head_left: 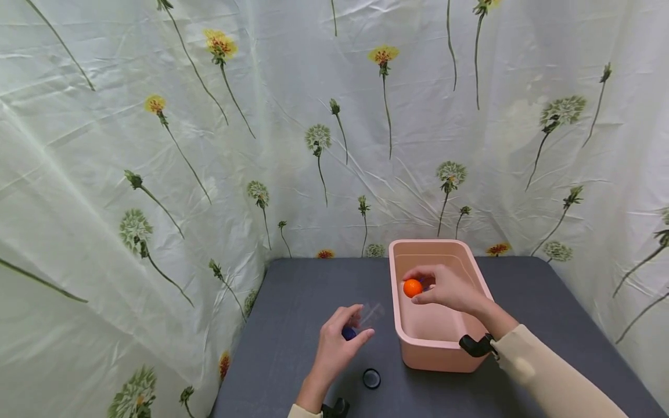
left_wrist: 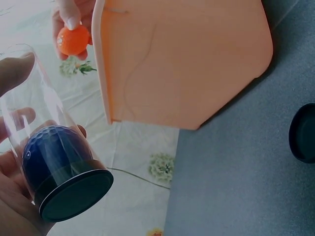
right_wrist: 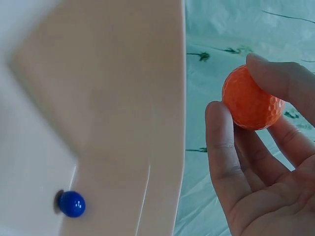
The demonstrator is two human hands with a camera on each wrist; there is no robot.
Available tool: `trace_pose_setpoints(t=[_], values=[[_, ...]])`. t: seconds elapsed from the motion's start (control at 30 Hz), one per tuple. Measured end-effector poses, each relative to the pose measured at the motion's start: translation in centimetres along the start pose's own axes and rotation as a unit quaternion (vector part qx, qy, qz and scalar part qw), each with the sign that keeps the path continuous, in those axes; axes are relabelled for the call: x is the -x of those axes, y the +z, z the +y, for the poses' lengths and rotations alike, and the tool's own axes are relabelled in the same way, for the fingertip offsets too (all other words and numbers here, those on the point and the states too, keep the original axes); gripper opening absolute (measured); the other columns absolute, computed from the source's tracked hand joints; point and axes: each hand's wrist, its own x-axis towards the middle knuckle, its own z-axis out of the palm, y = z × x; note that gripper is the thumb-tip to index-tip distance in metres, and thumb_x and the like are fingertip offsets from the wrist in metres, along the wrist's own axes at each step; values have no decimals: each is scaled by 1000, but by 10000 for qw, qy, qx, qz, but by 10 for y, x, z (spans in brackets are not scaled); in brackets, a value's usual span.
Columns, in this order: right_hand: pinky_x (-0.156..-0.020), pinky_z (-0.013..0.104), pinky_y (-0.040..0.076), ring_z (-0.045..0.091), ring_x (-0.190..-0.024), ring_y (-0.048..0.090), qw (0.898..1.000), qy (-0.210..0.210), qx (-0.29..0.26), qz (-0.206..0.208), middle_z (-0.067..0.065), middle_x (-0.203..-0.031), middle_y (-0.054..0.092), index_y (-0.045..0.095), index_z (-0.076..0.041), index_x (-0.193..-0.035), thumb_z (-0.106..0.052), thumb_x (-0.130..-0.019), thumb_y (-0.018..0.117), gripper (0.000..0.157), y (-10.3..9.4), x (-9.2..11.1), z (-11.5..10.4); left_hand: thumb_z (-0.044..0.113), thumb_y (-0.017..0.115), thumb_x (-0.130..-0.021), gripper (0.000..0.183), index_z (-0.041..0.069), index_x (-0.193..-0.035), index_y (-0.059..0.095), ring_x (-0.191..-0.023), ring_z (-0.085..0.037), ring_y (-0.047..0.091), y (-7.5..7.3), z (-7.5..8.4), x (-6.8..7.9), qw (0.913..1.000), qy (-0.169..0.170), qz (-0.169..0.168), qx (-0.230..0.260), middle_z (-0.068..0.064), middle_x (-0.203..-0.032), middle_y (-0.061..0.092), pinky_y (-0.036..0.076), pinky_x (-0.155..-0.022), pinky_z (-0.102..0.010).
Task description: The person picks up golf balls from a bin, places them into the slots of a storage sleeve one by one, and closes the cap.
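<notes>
My right hand (head_left: 446,288) pinches an orange golf ball (right_wrist: 252,98) between thumb and fingertips, over the pink bin (head_left: 439,357) in the head view. Left of the bin, my left hand (head_left: 333,342) grips a clear tube (left_wrist: 51,105), held tilted above the table. A dark blue golf ball (left_wrist: 54,152) sits inside the tube at its black-capped end (left_wrist: 76,195). In the right wrist view another blue ball (right_wrist: 72,204) lies in the bin, against its wall.
A round black lid (head_left: 371,378) lies on the dark grey table (head_left: 303,290), near the bin's front left corner. A white curtain (head_left: 292,87) printed with dandelions hangs behind the table and along its left side.
</notes>
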Motion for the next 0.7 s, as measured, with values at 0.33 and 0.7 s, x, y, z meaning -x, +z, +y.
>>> trace_pose_setpoints(t=[0.33, 0.7], values=[[-77, 38, 58, 31, -93, 65, 9978, 44, -654, 123, 5, -113, 66, 70, -24, -121, -16, -83, 83, 41, 17, 15, -8, 35, 82, -85, 50, 22, -130, 65, -92, -15, 68, 6, 2, -3, 10000, 17, -69, 59, 7, -108, 64, 57, -80, -33], [-80, 38, 58, 32, -101, 65, 9926, 114, -1164, 338, 9, -117, 63, 68, -18, -125, -11, -85, 82, 43, 32, 21, -16, 36, 81, -86, 49, 22, -130, 64, -92, -19, 69, 11, 2, -5, 9997, 155, -92, 160, 6, -109, 64, 57, -80, -31]])
